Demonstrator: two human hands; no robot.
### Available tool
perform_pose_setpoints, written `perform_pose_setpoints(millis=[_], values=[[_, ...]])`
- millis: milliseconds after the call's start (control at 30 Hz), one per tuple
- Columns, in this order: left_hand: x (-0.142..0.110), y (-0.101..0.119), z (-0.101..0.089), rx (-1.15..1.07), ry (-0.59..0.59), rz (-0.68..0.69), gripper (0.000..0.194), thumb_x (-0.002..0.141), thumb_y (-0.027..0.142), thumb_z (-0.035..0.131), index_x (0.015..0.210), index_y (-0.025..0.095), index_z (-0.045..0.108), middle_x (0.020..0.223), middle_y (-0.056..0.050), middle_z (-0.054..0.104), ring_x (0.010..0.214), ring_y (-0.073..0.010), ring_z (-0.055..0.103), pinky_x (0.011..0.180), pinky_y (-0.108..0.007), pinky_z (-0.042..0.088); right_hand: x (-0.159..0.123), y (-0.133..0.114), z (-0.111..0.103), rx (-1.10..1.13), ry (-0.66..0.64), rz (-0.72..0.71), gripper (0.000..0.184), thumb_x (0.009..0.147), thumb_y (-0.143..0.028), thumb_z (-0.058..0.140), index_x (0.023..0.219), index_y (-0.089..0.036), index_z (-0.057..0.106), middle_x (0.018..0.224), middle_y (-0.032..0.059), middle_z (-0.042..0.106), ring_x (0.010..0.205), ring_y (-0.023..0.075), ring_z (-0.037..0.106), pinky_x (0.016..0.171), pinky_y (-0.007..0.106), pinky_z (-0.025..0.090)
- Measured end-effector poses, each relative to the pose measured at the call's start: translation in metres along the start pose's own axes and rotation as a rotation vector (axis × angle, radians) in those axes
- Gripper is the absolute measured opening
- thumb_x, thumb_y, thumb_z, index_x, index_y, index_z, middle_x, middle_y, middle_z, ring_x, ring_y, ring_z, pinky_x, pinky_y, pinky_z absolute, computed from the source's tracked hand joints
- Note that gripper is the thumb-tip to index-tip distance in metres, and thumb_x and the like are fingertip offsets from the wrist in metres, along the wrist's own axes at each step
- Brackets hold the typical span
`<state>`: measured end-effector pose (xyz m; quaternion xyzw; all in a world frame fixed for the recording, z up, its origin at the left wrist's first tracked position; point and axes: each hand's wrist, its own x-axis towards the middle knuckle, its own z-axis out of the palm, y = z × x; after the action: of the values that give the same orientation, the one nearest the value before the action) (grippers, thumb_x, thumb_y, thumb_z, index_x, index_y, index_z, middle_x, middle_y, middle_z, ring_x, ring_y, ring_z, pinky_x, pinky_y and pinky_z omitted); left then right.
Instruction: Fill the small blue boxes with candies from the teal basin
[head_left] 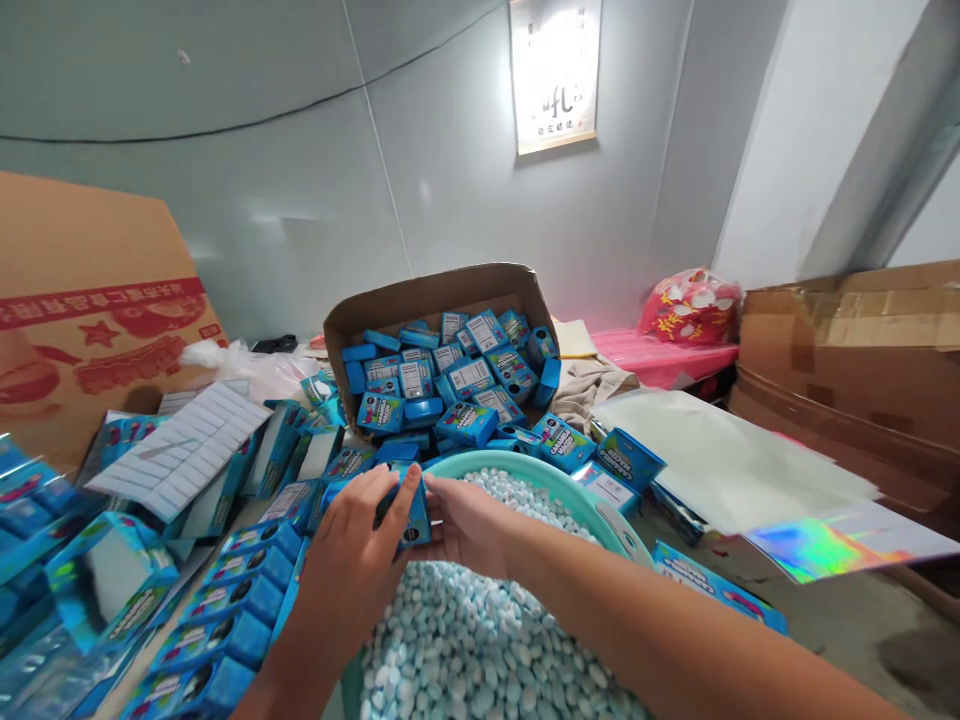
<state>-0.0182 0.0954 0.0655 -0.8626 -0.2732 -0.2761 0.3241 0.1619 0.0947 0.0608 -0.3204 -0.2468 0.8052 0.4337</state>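
Over the far left rim of the basin, just above the candies, it's two hands on one blue box! Left hand has it from the left, fingers bent across the top and front, a narrow hold. And the right hand is on the opposite side, thumb by the upper corner, fingers curled at the lower edge, the box held between the two. What a pile underneath: pale blue and white pieces, packed right across the basin! Just behind it, the carton tips its mouth forward, loaded with blue packs, more of them spilling up to the rim. Out on the left, a row of packs lines up beside the left forearm, a striped card lies slanted on the heap, and a big printed case stands beyond. Over to the right, white sheets overlap a rainbow-shiny sheet, with a brown case behind and a red bag sitting on pink cover. High on the grey wall, a scroll hangs, glaring with light!
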Motion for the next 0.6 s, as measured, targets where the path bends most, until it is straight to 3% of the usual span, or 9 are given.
perform_pose_setpoints(millis=[100, 300, 467, 600], values=[[0.004, 0.002, -0.003, 0.026, 0.078, 0.004, 0.085, 0.087, 0.010, 0.063, 0.164, 0.018, 0.027, 0.126, -0.019, 0.058, 0.125, -0.0359, 0.055, 0.104, -0.050, 0.051, 0.000, -0.002, 0.000, -0.017, -0.004, 0.013, 0.044, 0.114, -0.036, 0.031, 0.092, -0.013, 0.061, 0.089, 0.0084, 0.064, 0.076, 0.0170, 0.067, 0.074, 0.029, 0.060], [0.020, 0.007, -0.002, 0.007, 0.011, 0.019, 0.086, 0.087, 0.006, 0.062, 0.164, 0.021, 0.026, 0.128, -0.017, 0.060, 0.125, -0.0341, 0.058, 0.105, -0.050, 0.052, 0.000, -0.006, 0.000, -0.066, 0.029, -0.093, 0.034, 0.113, -0.033, 0.035, 0.102, -0.016, 0.061, 0.091, 0.0040, 0.062, 0.073, 0.0148, 0.063, 0.072, 0.027, 0.060], [0.014, 0.007, 0.010, -0.053, -0.034, 0.006, 0.091, 0.085, 0.008, 0.064, 0.165, 0.020, 0.022, 0.133, -0.019, 0.057, 0.129, -0.0360, 0.055, 0.109, -0.053, 0.049, -0.001, -0.006, 0.000, -0.180, 0.049, -0.103, 0.035, 0.113, -0.034, 0.030, 0.101, -0.017, 0.059, 0.095, 0.0053, 0.063, 0.076, 0.0154, 0.064, 0.071, 0.027, 0.059], [0.003, -0.002, 0.016, -0.070, 0.039, -0.039, 0.093, 0.087, 0.022, 0.072, 0.165, 0.020, 0.022, 0.133, -0.020, 0.055, 0.128, -0.0375, 0.055, 0.112, -0.057, 0.046, -0.002, -0.008, 0.003, -0.394, 0.129, -0.134, 0.043, 0.112, -0.024, 0.015, 0.088, -0.019, 0.051, 0.085, 0.0041, 0.059, 0.073, 0.0152, 0.064, 0.074, 0.029, 0.059]])
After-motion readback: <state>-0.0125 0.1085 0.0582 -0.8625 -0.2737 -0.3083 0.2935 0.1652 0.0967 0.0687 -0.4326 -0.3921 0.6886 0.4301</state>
